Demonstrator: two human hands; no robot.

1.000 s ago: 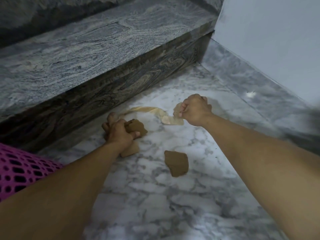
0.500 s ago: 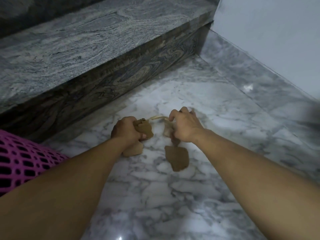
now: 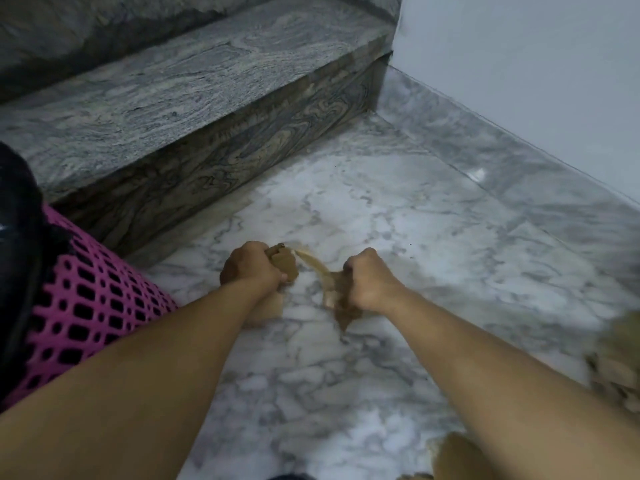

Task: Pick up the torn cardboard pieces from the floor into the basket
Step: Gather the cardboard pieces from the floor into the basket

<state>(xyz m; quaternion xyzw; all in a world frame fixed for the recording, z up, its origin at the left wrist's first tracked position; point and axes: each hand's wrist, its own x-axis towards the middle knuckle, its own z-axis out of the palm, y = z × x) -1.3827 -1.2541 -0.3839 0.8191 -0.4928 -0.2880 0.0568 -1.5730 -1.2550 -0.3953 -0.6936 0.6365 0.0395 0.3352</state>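
Note:
My left hand (image 3: 251,268) grips a bunch of brown torn cardboard pieces (image 3: 285,266) just above the marble floor. My right hand (image 3: 369,282) grips other cardboard pieces (image 3: 337,296), a pale strip and a darker brown scrap that hangs below the fist. The pink mesh basket (image 3: 90,306) with a black liner stands at the left edge, close to my left forearm. More cardboard scraps (image 3: 613,362) lie blurred at the right edge, and another scrap (image 3: 453,455) shows at the bottom beside my right arm.
A grey stone step (image 3: 194,98) rises behind the hands, with a dark veined riser. A white wall (image 3: 536,64) with a marble skirting closes the right side. White marble floor (image 3: 398,220) lies between step and wall.
My right hand has picked the brown scrap off the floor and now holds it with the pale strip. Both hands have drawn nearer to me, and the basket shows more at left.

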